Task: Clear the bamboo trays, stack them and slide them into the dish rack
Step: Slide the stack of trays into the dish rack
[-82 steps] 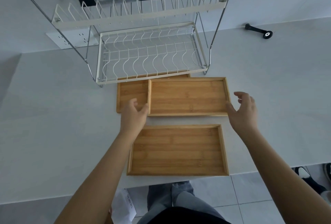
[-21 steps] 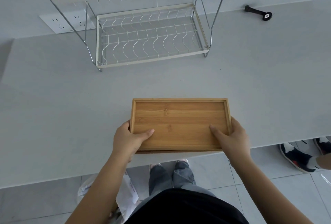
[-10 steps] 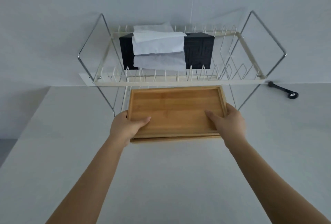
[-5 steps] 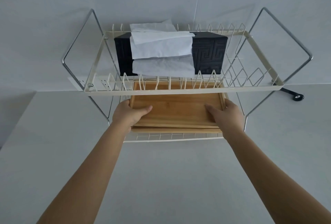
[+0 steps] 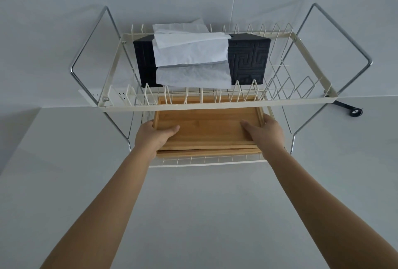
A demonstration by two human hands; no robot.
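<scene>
A stack of bamboo trays (image 5: 207,126) lies flat inside the lower tier of the white wire dish rack (image 5: 206,162), under the upper tier. The far part of the stack is hidden behind the upper tier's front bar. My left hand (image 5: 156,135) grips the stack's near left corner, thumb on top of the uppermost tray. My right hand (image 5: 266,132) grips the near right corner the same way. The near edges of the trays below show under the top one.
A black tissue box (image 5: 245,62) with white tissues (image 5: 191,59) draped over it sits on the rack's upper tier (image 5: 215,105). A black tool (image 5: 353,110) lies on the grey counter (image 5: 193,215) right of the rack. Chrome rack legs (image 5: 301,131) stand either side of my hands.
Both hands have pushed the tray stack a little deeper into the lower tier. Earlier the trays lay apart on the counter, were stacked, and were carried to the rack.
</scene>
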